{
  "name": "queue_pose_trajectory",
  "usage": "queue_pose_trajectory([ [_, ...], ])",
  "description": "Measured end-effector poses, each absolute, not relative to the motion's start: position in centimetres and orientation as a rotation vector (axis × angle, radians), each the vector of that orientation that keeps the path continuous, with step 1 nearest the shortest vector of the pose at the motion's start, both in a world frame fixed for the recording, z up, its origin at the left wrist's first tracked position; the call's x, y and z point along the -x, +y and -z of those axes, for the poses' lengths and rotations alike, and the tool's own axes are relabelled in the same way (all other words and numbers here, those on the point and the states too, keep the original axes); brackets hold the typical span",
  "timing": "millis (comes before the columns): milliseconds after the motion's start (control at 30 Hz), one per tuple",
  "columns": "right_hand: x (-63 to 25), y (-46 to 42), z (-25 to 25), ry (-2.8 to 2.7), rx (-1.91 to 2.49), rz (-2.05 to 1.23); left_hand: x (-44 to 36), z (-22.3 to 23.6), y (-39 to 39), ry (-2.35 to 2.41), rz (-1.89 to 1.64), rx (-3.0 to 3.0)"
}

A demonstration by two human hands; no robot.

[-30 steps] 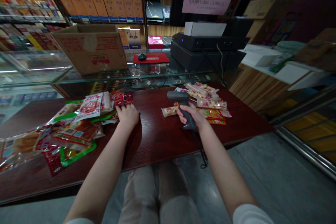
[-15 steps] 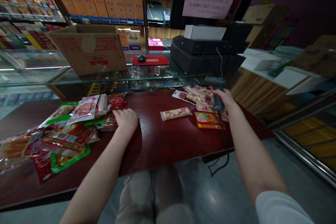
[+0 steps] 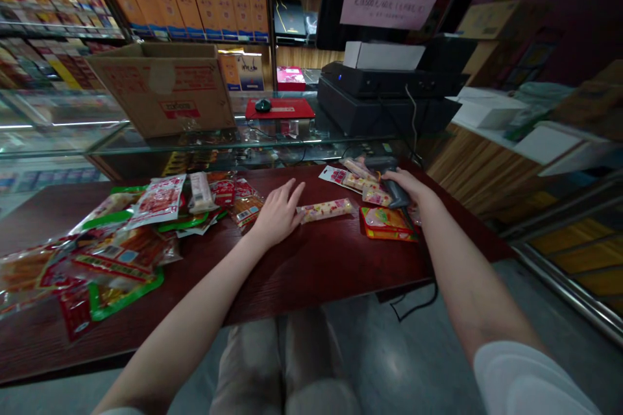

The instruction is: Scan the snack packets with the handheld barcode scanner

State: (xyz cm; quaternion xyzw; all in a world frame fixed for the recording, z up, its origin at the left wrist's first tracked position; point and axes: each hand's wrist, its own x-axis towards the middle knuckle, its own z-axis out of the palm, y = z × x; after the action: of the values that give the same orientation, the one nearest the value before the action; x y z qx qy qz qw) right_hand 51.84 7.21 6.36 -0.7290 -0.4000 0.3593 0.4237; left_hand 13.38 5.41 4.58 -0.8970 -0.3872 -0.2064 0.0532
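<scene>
My left hand (image 3: 278, 215) lies low over the dark red tabletop, fingers spread. Its thumb side is at the left end of a wrapped snack bar (image 3: 327, 209); whether they touch I cannot tell. Just left of that hand is a brown snack packet (image 3: 246, 210) with a barcode label. In my right hand (image 3: 409, 183) is a black barcode scanner (image 3: 396, 193), its head pointing left and its cord hanging off the table. Under and beside the scanner lie several wrapped snacks (image 3: 374, 193) and a red-and-yellow packet (image 3: 384, 223).
A heap of snack packets (image 3: 121, 253) covers the table's left part. Behind the table, a glass counter carries an open cardboard box (image 3: 160, 94), a mouse (image 3: 263, 106) on a red mat and a black cash register (image 3: 384, 104). The scanner cord (image 3: 423, 303) dangles over the front edge.
My left hand has moved right from the heap to the snack bar, and its fingers have spread. The brown packet now lies farther right. My right hand has tilted the scanner and shifted it slightly left.
</scene>
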Motion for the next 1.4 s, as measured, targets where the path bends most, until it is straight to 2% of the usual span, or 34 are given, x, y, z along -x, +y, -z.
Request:
queue_pose_trajectory([
  [200, -50.3, 6.1, -6.1, -1.092, 1.795, -0.965, -14.5, -2.9, 5.7, -0.944, 0.498, 2.952],
  [600, -46.7, 4.1, -5.8, -1.152, 1.68, -1.026, -13.7, -4.7, 4.5, -1.271, 0.281, 2.897],
  [800, -46.1, 2.6, -7.6, -1.018, 1.514, -0.878, -11.2, -4.0, 5.8, -1.197, 0.524, 3.076],
  [900, -44.8, 0.8, -9.8, -1.033, 1.248, -0.837, -9.8, -4.5, 6.7, -1.102, 0.769, 3.201],
  [967, -43.2, -0.4, -11.1, -1.1, 1.096, -0.962, -9.1, -5.1, 7.1, -1.111, 1.076, 3.251],
  [1033, -41.2, -1.1, -11.8, -1.142, 0.985, -1.13, -8.8, -5.6, 7.4, -1.269, 1.559, 3.212],
  [1167, -37.2, -0.8, -11.8, -1.226, 0.9, -1.381, -8.9, -5.9, 7.7, -1.558, 2.765, 2.849],
  [1233, -35.3, 0.1, -11.3, -1.237, 0.872, -1.458, -8.8, -6.0, 7.8, -1.631, 3.191, 2.588],
  [1300, -33.7, 1.0, -10.6, -1.228, 0.833, -1.524, -8.5, -6.1, 7.9, -1.707, 3.38, 2.42],
  [1400, -31.9, 2.1, -9.0, -1.188, 0.754, -1.636, -8.1, -6.1, 8.3, -1.745, 3.429, 2.374],
])
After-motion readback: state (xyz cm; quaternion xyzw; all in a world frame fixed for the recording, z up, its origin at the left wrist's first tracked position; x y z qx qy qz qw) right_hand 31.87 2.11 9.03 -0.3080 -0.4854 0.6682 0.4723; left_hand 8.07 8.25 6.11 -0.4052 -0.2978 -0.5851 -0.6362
